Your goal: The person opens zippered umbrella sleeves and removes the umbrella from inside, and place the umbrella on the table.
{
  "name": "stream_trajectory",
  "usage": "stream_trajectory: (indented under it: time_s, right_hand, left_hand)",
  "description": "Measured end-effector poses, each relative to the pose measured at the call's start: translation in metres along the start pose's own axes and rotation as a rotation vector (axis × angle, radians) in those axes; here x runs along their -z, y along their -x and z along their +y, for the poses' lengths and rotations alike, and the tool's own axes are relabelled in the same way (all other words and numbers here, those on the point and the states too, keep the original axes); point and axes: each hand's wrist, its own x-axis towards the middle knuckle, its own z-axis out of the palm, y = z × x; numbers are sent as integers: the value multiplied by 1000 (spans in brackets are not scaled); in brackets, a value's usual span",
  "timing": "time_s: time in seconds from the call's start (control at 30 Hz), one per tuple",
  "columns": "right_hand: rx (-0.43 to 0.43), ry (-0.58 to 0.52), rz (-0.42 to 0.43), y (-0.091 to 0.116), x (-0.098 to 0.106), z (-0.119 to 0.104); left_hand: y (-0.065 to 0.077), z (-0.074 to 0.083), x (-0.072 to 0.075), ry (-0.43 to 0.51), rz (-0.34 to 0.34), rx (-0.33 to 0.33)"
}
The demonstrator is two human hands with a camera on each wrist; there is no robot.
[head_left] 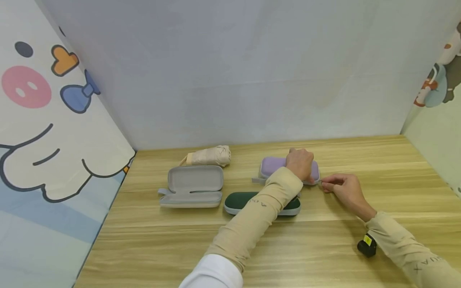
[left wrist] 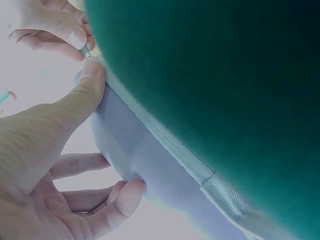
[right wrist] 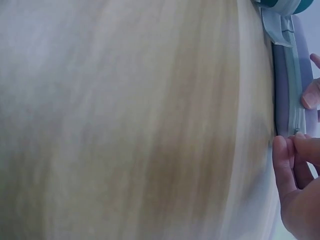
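My left hand grips the right part of a purple zip case, which lies shut at the back of the table. In the left wrist view, its thumb lies on the zipper edge, with the other fingers curled along the purple side. At the case's right end, my right hand pinches the small zipper pull between thumb and fingertips. A grey strap sticks out from the left end. Closer to me, a green zip case with a grey edge lies closed, partly hidden beneath my left forearm.
Left of the green case stands an opened grey case, its lid raised. Behind that lies a folded beige umbrella with a wrist loop. A small black object with a yellow label is by my right wrist. Walls of cloth border the wooden table.
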Motion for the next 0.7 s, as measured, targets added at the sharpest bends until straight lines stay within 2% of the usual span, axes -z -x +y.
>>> stream_trajectory:
  time_s: [0.2, 0.33, 0.4, 0.5, 0.6, 0.7]
  right_hand:
    - [6, 10, -9, -1, -3, -2]
    - [-4, 4, -11, 0, -7, -4]
    - [-12, 2, -8, 0, -8, -4]
    - [-20, 4, 0, 1, -9, -6]
    - [-24, 11, 2, 2, -7, -7]
    - [-30, 21, -4, 3, -5, -9]
  left_hand:
    - [0, 0, -1, -2, 32, 16]
    - [3, -1, 1, -31, -3, 6]
    - [5, -4, 5, 2, -54, 0]
    - [8, -15, 14, 112, -155, -8]
    - [12, -33, 20, 205, -262, -4]
    - [17, -55, 21, 220, -321, -29]
